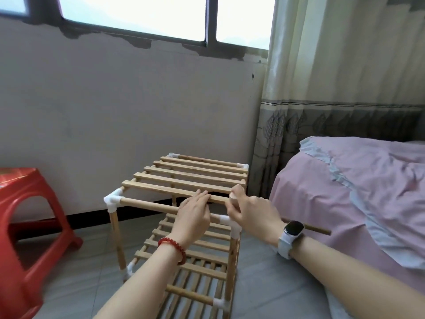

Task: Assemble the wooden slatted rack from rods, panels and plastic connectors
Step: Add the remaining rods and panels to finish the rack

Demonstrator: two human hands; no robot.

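This is a bedroom in a home. A bed [345,192] with a rumpled pink sheet fills the right side, and a long patterned curtain [322,88] hangs behind it beside a dark-framed window [210,19]. Under the window the plaster wall [115,100] is scuffed. The floor [264,284] is grey tile, with a red plastic stool [27,226] at left.

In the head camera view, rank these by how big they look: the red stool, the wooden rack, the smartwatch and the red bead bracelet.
1. wooden rack
2. red stool, partly cut off by the frame
3. smartwatch and red bead bracelet: too close in apparent size to rank.
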